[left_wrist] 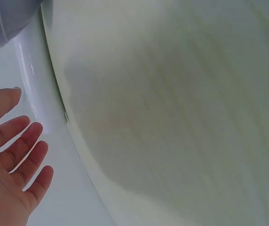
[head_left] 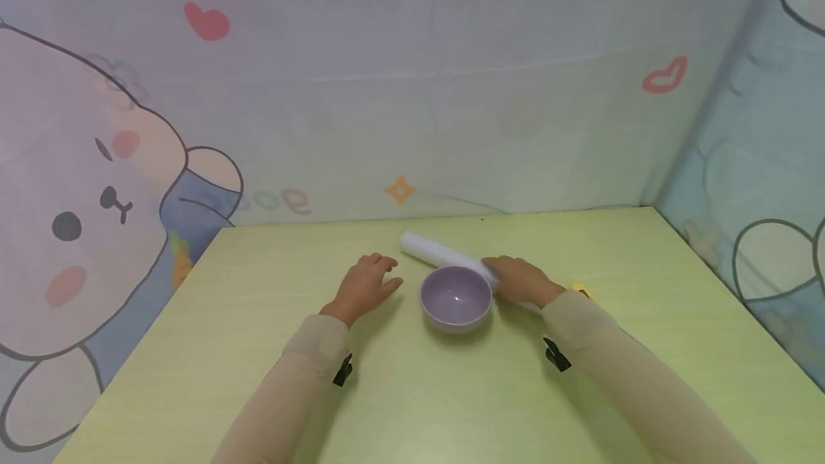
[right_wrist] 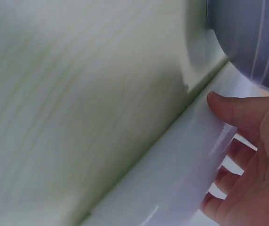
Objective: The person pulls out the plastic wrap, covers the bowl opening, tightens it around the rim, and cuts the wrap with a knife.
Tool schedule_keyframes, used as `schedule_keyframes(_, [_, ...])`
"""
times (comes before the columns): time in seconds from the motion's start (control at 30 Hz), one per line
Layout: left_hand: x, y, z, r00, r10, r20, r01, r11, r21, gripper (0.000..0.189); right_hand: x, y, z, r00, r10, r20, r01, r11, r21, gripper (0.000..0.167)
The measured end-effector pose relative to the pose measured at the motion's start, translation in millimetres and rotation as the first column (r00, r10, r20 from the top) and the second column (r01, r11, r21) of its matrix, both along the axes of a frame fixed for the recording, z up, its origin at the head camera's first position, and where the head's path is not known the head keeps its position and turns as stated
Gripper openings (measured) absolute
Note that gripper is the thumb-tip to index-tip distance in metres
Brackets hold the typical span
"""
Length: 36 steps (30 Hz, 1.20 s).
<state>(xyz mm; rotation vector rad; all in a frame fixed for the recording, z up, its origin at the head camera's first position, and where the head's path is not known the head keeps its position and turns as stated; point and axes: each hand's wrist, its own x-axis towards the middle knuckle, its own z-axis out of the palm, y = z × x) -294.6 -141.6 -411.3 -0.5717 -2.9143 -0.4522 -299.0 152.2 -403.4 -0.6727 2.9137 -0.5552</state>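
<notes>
White and glossy, a long roll (head_left: 438,250) lies slantwise on the pale yellow-green worktop (head_left: 419,407), its far end toward the left and its near end running under the right hand (head_left: 520,279). That hand's grip is round the roll: in the right wrist view the thumb lies across one side and the fingers bend against the other. Just in front of the roll stands a purple bowl (head_left: 455,326), upright, between the two hands and closer to the right one. Whether the bowl touches the roll, I cannot tell. The left hand (head_left: 364,285) is to the left of the bowl and apart from it; its grip is relaxed, with fingers spread and slightly bent, thumb pointing toward the bowl. Both arms wear light beige sleeves (head_left: 283,399). Partly hidden behind the right sleeve is a small yellow thing (head_left: 582,288), too little of it showing to name. Behind the worktop hangs a cloth backdrop (head_left: 503,127) printed with red hearts and a large cartoon bear (head_left: 39,185).
</notes>
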Motion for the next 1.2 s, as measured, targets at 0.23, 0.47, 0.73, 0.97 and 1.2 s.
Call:
schedule_keyframes(0.23, [-4.8,-10.3,-8.9,0.992,0.01,-0.128,-0.024,0.994,-0.109,0.039,-5.7,-5,-3.8,1.0,-0.002,0.009,0.001,1.0,0.021,0.04])
schedule_keyframes(0.47, [-20.5,-22.3,-11.5,0.928,-0.06,-0.368,-0.01,0.982,-0.187,0.043,-26.8,-10,-3.5,0.998,0.058,-0.028,-0.058,0.998,0.013,0.04])
schedule_keyframes(0.73, [-26.0,-21.3,-14.0,0.895,-0.18,-0.407,0.08,0.965,-0.251,0.039,-35.7,-13,-2.5,0.994,0.102,-0.051,-0.101,0.995,0.022,0.049])
schedule_keyframes(0.97, [-26.6,-18.7,-14.3,0.861,-0.212,-0.463,0.03,0.929,-0.369,0.034,-40.0,-13,-5.0,0.995,0.06,-0.076,-0.055,0.996,0.071,0.053])
schedule_keyframes(1.2, [-27.7,-18.2,-9.8,0.903,-0.225,-0.366,0.033,0.885,-0.464,0.02,-40.5,3,-7.8,0.999,-0.014,-0.033,0.018,0.991,0.13,0.07])
